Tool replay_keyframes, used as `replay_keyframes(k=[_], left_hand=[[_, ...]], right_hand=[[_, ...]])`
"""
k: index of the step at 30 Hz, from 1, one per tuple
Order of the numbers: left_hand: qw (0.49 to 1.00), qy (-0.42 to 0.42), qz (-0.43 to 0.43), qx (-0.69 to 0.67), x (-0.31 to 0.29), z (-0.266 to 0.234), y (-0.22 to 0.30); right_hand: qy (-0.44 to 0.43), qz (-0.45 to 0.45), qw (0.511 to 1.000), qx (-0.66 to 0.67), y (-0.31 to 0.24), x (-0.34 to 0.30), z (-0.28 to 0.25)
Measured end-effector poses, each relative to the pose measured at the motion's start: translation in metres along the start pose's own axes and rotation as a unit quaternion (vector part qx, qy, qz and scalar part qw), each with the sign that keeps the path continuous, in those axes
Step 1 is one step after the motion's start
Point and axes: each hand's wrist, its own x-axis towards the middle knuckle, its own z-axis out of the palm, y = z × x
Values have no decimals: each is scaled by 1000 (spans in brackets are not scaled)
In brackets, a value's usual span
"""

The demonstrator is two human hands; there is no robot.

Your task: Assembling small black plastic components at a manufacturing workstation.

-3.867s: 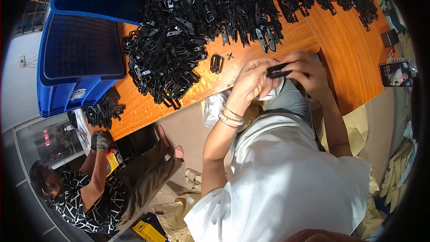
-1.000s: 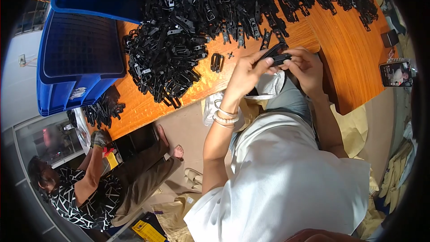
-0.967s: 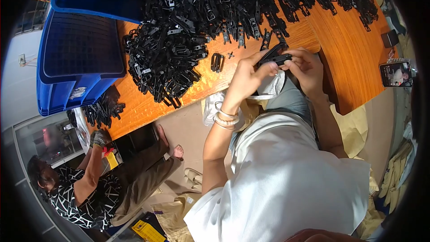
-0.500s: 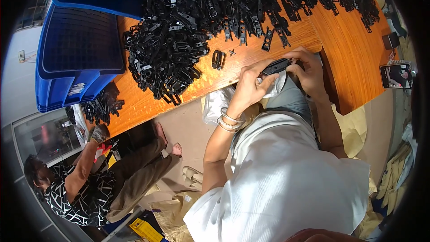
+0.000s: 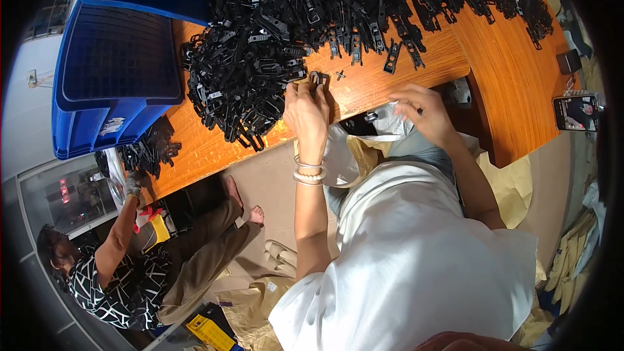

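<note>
On the wooden table, my left hand (image 5: 305, 116) closes its fingers round a small black plastic clip part (image 5: 316, 78), beside the edge of a big heap of similar black parts (image 5: 244, 71). A tiny cross-shaped piece (image 5: 340, 75) lies just right of those fingers. My right hand (image 5: 422, 112) hovers over the table's front edge, fingers apart, with nothing visible in it. Below and between the hands, a small dark piece (image 5: 371, 117) shows against the white plastic bag (image 5: 390, 123) on my lap; its kind is unclear.
Blue crates (image 5: 117, 58) stand at the left end of the table. A co-worker (image 5: 117, 273) sits at lower left, a gloved hand near a smaller pile of black parts (image 5: 153, 149). A phone (image 5: 576, 113) stands at the right edge.
Both hands held a black part together; now they are apart and that part has left them. My left hand has moved left onto the clip part on the table.
</note>
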Motion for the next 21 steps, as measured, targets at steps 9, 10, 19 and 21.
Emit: replay_keyframes(k=[9, 10, 19, 21], left_hand=[[998, -13, -55, -7, 0, -1, -6], [999, 22, -32, -20, 1, -2, -4], [982, 6, -44, -183, -1, 0, 20], [923, -109, -201, -310, 5, -15, 56]], right_hand=[[284, -76, 909, -295, 11, 30, -34], [304, -82, 892, -324, 15, 32, -41], [322, -71, 879, -346, 20, 61, -71], [312, -70, 859, -400, 37, 64, -75]])
